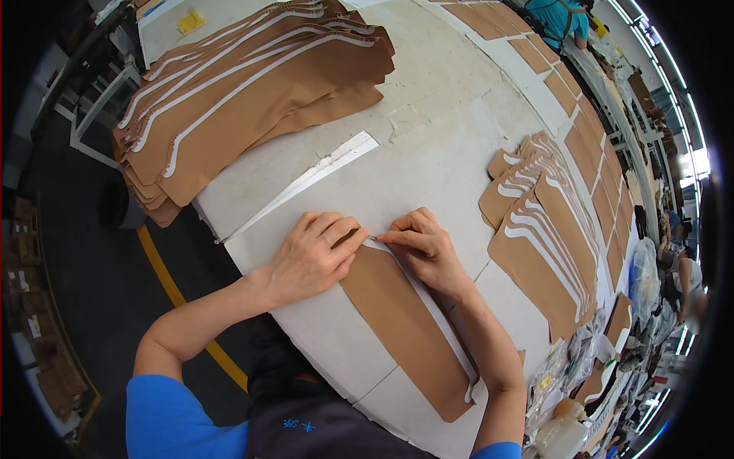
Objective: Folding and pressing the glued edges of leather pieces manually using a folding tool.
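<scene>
Pinched by left hand point(315, 256) and right hand point(424, 251): far end of strip point(430, 304), along edge of panel point(394, 333); stack point(527, 268) at right.

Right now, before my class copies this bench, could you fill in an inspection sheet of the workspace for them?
Surface: pale table, marked and seamed.
Work pieces: brown panel edged with a white strip; left stack and right stack of similar panels.
Clutter: loose white strip-like piece; yellow item; clear plastic at far right.
Hands: left hand and right hand, fingers pinching the panel's far end.
Cables: nothing seen.
Surroundings: yellow floor line; co-worker in teal.
</scene>
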Demonstrator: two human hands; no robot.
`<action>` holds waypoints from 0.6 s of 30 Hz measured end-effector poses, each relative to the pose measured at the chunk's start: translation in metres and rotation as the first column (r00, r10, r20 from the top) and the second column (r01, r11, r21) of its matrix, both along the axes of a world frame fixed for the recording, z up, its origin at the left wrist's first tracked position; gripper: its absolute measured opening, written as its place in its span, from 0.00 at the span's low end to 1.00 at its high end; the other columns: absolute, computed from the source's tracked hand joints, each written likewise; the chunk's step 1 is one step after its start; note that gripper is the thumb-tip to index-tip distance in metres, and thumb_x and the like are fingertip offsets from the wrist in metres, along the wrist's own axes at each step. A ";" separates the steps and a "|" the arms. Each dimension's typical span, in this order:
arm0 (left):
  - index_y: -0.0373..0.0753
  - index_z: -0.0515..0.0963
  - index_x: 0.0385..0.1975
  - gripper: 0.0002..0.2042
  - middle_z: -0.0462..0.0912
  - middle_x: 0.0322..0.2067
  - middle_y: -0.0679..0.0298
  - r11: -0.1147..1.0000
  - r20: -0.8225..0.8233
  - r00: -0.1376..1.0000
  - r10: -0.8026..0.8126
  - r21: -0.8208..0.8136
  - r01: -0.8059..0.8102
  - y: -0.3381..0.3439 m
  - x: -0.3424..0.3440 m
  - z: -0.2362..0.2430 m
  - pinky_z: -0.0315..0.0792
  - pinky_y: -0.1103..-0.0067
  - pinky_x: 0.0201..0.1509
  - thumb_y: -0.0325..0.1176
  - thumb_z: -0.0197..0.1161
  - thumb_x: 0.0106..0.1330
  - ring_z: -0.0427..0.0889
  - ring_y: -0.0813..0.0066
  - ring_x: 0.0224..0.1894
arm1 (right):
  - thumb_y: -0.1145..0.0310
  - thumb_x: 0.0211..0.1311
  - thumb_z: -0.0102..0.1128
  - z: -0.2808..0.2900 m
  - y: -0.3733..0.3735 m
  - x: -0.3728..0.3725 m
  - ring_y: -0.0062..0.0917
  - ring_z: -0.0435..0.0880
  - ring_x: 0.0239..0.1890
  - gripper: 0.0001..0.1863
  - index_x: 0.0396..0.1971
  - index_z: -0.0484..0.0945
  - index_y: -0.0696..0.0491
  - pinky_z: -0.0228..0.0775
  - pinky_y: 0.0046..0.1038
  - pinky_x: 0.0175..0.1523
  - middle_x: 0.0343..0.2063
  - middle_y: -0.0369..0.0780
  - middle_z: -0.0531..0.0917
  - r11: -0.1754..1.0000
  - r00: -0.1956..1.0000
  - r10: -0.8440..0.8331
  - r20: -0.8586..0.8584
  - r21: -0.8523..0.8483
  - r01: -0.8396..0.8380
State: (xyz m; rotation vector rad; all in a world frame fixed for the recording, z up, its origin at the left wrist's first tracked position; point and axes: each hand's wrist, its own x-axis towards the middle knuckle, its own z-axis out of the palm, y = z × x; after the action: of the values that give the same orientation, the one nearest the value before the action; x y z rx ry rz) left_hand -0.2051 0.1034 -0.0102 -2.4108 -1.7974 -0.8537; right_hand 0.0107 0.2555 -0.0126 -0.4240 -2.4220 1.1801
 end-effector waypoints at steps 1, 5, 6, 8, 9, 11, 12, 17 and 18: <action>0.37 0.83 0.57 0.22 0.80 0.52 0.62 1.000 -0.004 1.000 0.001 0.010 -0.001 0.000 0.000 0.001 0.72 0.67 0.59 0.27 0.71 0.60 0.78 0.64 0.56 | 0.84 0.58 0.65 -0.001 0.000 0.000 0.32 0.75 0.44 0.18 0.45 0.91 0.51 0.70 0.31 0.53 0.40 0.36 0.82 1.000 1.000 -0.001 -0.001 -0.003 0.001; 0.37 0.83 0.56 0.23 0.81 0.52 0.62 1.000 -0.018 1.000 -0.002 0.026 0.002 0.000 0.001 0.001 0.72 0.67 0.58 0.26 0.72 0.58 0.79 0.65 0.55 | 0.84 0.57 0.66 -0.004 -0.001 0.001 0.31 0.75 0.43 0.18 0.44 0.92 0.50 0.69 0.32 0.54 0.38 0.35 0.82 0.999 0.999 0.000 -0.033 0.040 0.001; 0.37 0.84 0.56 0.23 0.81 0.52 0.62 0.999 -0.023 1.000 0.002 0.033 -0.001 0.000 0.001 0.000 0.72 0.67 0.58 0.26 0.72 0.58 0.79 0.64 0.55 | 0.84 0.56 0.66 -0.005 -0.001 0.001 0.31 0.75 0.43 0.18 0.44 0.92 0.51 0.68 0.32 0.54 0.38 0.35 0.82 0.997 0.999 0.015 -0.043 0.073 -0.012; 0.37 0.84 0.56 0.23 0.81 0.52 0.62 0.999 -0.028 1.000 0.002 0.041 -0.001 0.000 0.001 -0.002 0.73 0.67 0.57 0.26 0.73 0.57 0.79 0.64 0.55 | 0.85 0.54 0.65 -0.006 -0.002 0.002 0.32 0.75 0.43 0.20 0.45 0.92 0.51 0.67 0.32 0.54 0.39 0.36 0.82 0.996 0.999 0.015 -0.048 0.088 -0.011; 0.37 0.84 0.56 0.23 0.81 0.52 0.62 0.999 -0.040 0.999 0.008 0.046 -0.006 -0.001 0.001 -0.002 0.73 0.67 0.57 0.26 0.73 0.57 0.79 0.64 0.55 | 0.86 0.53 0.65 -0.007 -0.003 0.002 0.32 0.75 0.44 0.21 0.46 0.91 0.51 0.66 0.33 0.54 0.39 0.36 0.82 0.994 0.998 0.020 -0.057 0.105 -0.014; 0.38 0.85 0.55 0.23 0.81 0.52 0.63 0.999 -0.055 0.998 0.013 0.051 -0.010 -0.003 0.001 -0.002 0.74 0.67 0.57 0.26 0.73 0.56 0.79 0.64 0.55 | 0.87 0.51 0.64 -0.004 -0.006 -0.001 0.33 0.75 0.45 0.23 0.47 0.91 0.52 0.66 0.33 0.55 0.41 0.36 0.81 0.989 0.998 0.033 -0.044 0.147 -0.026; 0.38 0.85 0.55 0.23 0.81 0.52 0.62 0.998 -0.052 0.998 0.016 0.059 -0.013 -0.003 0.001 -0.003 0.74 0.67 0.56 0.26 0.73 0.56 0.79 0.64 0.55 | 0.88 0.50 0.64 -0.003 -0.008 -0.002 0.33 0.76 0.46 0.24 0.47 0.91 0.52 0.66 0.34 0.55 0.42 0.37 0.81 0.981 0.999 0.043 -0.027 0.193 -0.037; 0.38 0.85 0.54 0.22 0.81 0.52 0.62 0.996 -0.043 0.999 0.008 0.093 -0.004 -0.004 0.001 0.000 0.75 0.67 0.55 0.26 0.73 0.57 0.80 0.62 0.55 | 0.88 0.49 0.63 -0.009 -0.022 -0.004 0.36 0.76 0.52 0.30 0.55 0.86 0.53 0.66 0.36 0.57 0.49 0.41 0.79 0.949 0.999 0.015 -0.033 0.315 -0.004; 0.38 0.85 0.53 0.20 0.81 0.52 0.61 0.999 0.034 0.999 0.026 0.022 -0.027 -0.004 0.000 0.003 0.75 0.67 0.56 0.27 0.73 0.59 0.80 0.60 0.55 | 0.88 0.50 0.63 -0.008 -0.026 -0.004 0.37 0.76 0.54 0.32 0.59 0.83 0.53 0.66 0.37 0.58 0.52 0.42 0.78 0.926 1.000 -0.001 -0.030 0.378 0.012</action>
State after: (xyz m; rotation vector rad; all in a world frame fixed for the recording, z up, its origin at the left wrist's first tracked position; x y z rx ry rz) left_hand -0.2047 0.0995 -0.0073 -2.3679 -1.8168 -0.9117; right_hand 0.0068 0.2291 -0.0209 -0.2905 -2.5406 0.6806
